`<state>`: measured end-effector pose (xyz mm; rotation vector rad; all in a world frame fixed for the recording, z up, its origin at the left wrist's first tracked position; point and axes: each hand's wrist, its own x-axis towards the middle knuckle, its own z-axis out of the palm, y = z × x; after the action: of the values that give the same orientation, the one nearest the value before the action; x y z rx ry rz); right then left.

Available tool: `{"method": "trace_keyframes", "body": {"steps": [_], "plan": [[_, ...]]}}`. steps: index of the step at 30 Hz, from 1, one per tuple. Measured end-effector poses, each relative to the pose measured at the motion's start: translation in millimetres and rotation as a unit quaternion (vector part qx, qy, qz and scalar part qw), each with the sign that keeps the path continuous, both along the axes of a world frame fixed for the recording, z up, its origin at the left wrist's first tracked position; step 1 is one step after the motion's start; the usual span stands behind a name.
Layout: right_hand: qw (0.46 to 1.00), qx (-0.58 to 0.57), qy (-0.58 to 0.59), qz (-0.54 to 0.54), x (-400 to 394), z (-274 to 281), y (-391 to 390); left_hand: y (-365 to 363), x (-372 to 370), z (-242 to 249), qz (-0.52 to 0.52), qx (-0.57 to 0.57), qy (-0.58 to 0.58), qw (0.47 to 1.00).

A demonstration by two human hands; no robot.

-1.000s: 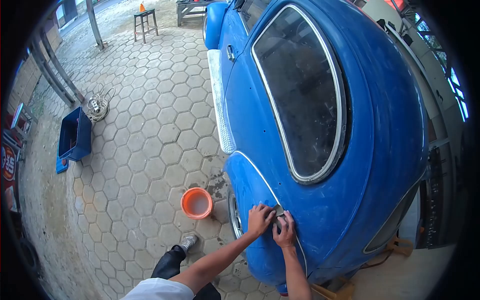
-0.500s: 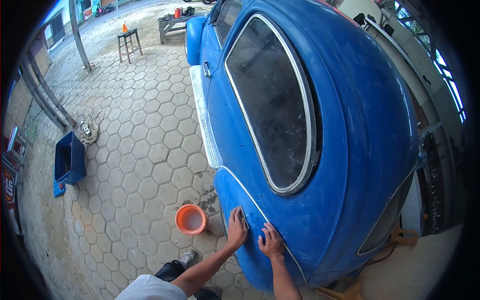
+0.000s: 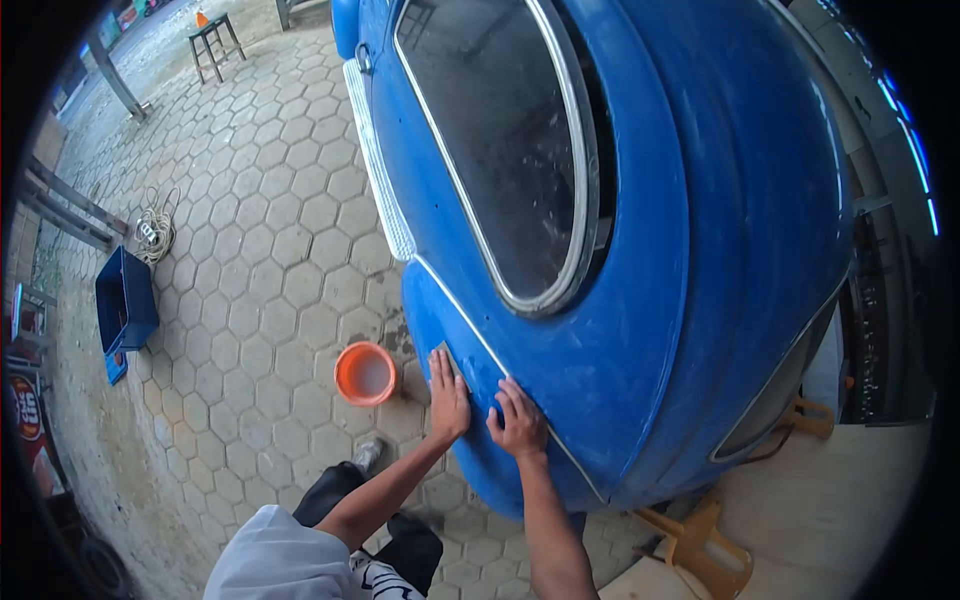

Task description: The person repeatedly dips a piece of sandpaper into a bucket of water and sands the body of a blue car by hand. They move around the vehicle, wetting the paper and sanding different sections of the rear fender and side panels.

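Grey pad (image 3: 441, 346) under the left hand (image 3: 449, 397), flat on the rear fender (image 3: 424, 300); only an edge shows past the fingertips. Probably light, thin, a bit bendy, likely slick if wet, not fragile. Best hold looks like a flat palm with fingers along its length. Left fingers lie straight and together over it; cannot tell if they pinch it. Right hand (image 3: 519, 420) is apart from the left, fingers a little bent, resting across the pale trim strip (image 3: 463, 316), nothing seen in it.

Fender under both hands: blue, curved, looks stiff, blotchy and maybe damp by the left fingers. Blue car body (image 3: 640, 350) rises to the right of the right hand. Orange bucket (image 3: 391, 385) with cloudy liquid sits on the ground, near, left of the left hand. Yellow-brown chair (image 3: 712, 555) right of the right forearm. Ahead of the hands, dark side window (image 3: 500, 150) and white running board (image 3: 378, 170). Hexagonal paving (image 3: 300, 212) spreads left. Farther out left: blue crate (image 3: 143, 322), coiled cable (image 3: 154, 236), then a stool (image 3: 213, 36) farthest ahead.
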<state>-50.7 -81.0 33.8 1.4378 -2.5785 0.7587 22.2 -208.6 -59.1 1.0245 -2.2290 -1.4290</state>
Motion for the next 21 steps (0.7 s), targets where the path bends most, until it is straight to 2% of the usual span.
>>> {"method": "trace_keyframes", "body": {"steps": [1, 3, 5, 7, 10, 13, 15, 17, 19, 21], "plan": [[1.000, 0.001, 0.004, 0.000, 1.7, -3.5, 2.1, 16.3, 14.1, 9.9, -0.017, -0.008, 0.000, 1.000], [1.000, 0.004, -0.003, -0.006, 3.6, -4.7, -0.3, 1.7, 4.2, 11.2, -0.016, -0.007, -0.005, 1.000], [1.000, 0.005, 0.001, -0.011, -2.0, -3.8, 0.8, -45.8, -28.6, -29.2, 0.007, -0.017, 0.021, 1.000], [1.000, 0.003, -0.005, -0.016, 1.1, -4.6, 0.9, -102.1, -67.0, -59.7, 0.050, 0.093, -0.038, 0.994], [1.000, 0.008, -0.001, -0.018, 3.9, -7.9, 3.7, -79.8, -55.2, -32.2, 0.022, 0.029, -0.053, 0.998], [1.000, 0.005, 0.000, -0.025, 5.5, -9.5, 1.4, 2.7, 16.1, 22.7, -0.098, -0.019, -0.061, 0.993], [1.000, 0.004, 0.002, -0.019, 0.7, -9.2, 1.6, 13.0, 26.2, 18.7, -0.135, -0.042, -0.040, 0.989], [1.000, 0.008, 0.008, -0.017, -0.3, -7.1, 2.6, -38.3, -24.6, 13.3, -0.120, -0.066, -0.049, 0.989], [1.000, 0.002, 0.003, -0.018, 0.2, -3.0, 0.2, -104.1, -86.7, -10.4, -0.085, 0.012, -0.092, 0.992], [1.000, 0.012, -0.008, -0.021, 6.0, -3.8, 5.1, -93.2, -78.0, -9.2, -0.081, -0.031, -0.116, 0.989]]}}
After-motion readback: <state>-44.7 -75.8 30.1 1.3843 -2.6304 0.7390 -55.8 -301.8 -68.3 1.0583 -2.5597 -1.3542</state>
